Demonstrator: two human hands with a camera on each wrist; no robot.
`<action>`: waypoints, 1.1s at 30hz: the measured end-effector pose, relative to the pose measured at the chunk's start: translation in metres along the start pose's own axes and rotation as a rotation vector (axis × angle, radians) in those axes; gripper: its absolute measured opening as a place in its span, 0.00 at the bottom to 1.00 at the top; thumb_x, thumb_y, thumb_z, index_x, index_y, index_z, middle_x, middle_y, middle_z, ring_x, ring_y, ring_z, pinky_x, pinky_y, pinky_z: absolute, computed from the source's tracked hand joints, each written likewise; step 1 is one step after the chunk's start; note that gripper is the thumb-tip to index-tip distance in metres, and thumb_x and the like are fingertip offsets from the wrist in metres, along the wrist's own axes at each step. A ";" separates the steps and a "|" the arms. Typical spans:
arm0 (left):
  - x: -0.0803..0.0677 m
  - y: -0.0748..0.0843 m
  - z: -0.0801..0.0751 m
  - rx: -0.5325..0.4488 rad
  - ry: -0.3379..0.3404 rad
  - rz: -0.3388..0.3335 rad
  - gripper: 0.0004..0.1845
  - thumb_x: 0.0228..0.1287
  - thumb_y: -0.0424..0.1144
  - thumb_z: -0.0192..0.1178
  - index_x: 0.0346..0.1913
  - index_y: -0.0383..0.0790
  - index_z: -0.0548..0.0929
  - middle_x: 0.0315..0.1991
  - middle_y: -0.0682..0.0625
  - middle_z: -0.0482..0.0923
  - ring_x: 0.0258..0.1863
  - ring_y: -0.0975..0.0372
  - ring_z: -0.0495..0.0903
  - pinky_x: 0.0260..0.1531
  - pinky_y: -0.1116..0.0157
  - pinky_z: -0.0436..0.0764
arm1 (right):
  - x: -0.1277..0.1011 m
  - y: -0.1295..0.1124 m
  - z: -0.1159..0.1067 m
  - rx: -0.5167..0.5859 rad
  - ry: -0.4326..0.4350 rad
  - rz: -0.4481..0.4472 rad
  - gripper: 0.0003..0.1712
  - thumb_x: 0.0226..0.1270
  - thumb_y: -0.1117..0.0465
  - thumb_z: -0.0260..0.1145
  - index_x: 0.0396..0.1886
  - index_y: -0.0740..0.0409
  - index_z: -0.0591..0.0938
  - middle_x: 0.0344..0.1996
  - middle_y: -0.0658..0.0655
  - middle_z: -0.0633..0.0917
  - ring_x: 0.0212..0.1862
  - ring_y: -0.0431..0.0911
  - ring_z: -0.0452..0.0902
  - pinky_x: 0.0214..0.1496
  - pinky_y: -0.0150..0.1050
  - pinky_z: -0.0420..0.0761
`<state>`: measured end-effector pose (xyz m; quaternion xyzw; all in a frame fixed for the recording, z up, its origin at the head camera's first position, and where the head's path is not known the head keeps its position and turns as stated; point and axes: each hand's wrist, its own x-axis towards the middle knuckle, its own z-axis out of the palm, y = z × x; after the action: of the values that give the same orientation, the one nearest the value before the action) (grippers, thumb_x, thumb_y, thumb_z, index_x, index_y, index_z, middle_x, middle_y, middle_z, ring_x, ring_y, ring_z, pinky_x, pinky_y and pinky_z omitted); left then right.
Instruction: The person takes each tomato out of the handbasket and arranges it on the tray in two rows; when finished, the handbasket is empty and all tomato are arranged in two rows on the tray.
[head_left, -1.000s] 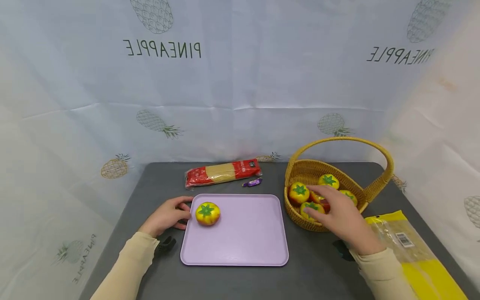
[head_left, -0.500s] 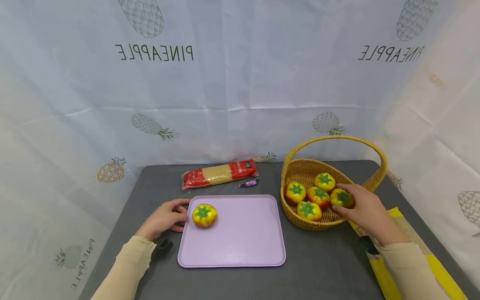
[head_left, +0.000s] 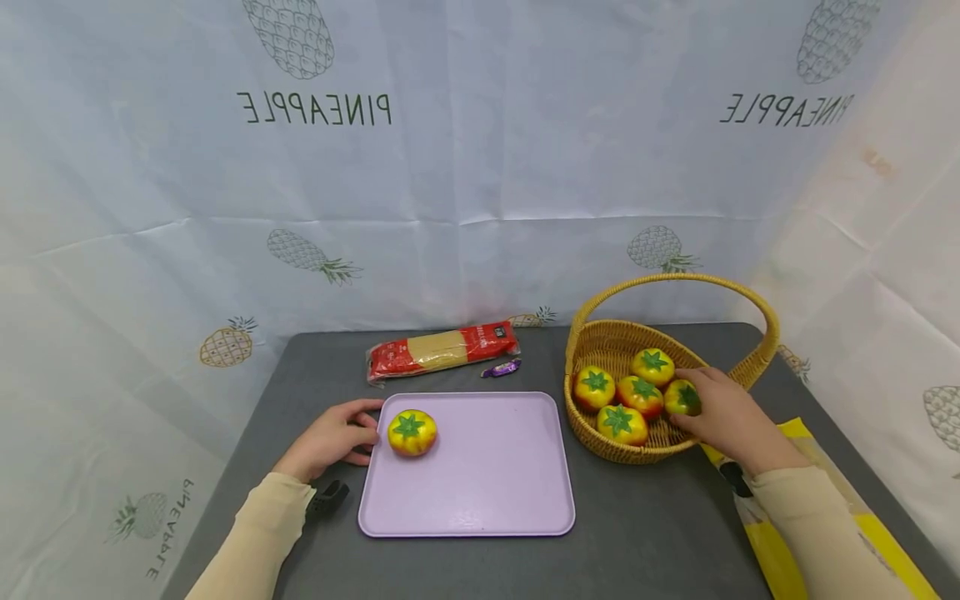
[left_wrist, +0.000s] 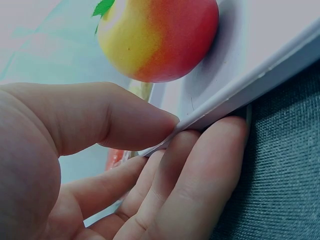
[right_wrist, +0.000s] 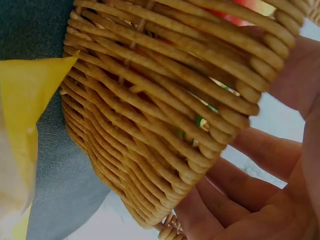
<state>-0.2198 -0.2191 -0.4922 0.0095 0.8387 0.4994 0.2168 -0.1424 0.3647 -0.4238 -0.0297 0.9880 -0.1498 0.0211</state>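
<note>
My left hand [head_left: 333,439] is at the left edge of a lilac tray [head_left: 480,492]. In the left wrist view, its thumb lies on the tray's rim [left_wrist: 240,90] and the fingers curl beneath, pinching it. A yellow-red tomato [head_left: 412,433] with a green star-shaped top sits on the tray near that hand. My right hand [head_left: 731,417] reaches into a wicker basket [head_left: 615,454], thumb and fingers on either side of the rightmost tomato [head_left: 681,397]. In the right wrist view, the basket's woven wall [right_wrist: 150,100] hides most of that tomato.
Several more tomatoes, such as one red-orange tomato [head_left: 640,397], lie in the basket. Behind the tray are a red noodle packet [head_left: 438,350] and a purple wrapped candy [head_left: 501,368]. A yellow plastic bag [head_left: 780,550] lies under the right forearm. The basket's handle [head_left: 675,279] arches high.
My right hand has moved right, from over the middle of the basket to the rightmost tomato, and its fingers have come round it. The left hand stays at the tray edge.
</note>
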 end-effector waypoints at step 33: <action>-0.001 0.001 0.001 -0.035 -0.006 0.009 0.35 0.68 0.34 0.69 0.78 0.39 0.73 0.48 0.41 0.79 0.38 0.55 0.85 0.37 0.57 0.94 | -0.014 -0.055 -0.033 0.003 0.039 -0.047 0.45 0.66 0.50 0.80 0.76 0.67 0.74 0.71 0.78 0.73 0.60 0.72 0.79 0.57 0.71 0.83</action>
<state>-0.2185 -0.2182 -0.4915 0.0111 0.8290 0.5152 0.2173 -0.1273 0.3229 -0.3750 -0.0502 0.9871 -0.1522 -0.0016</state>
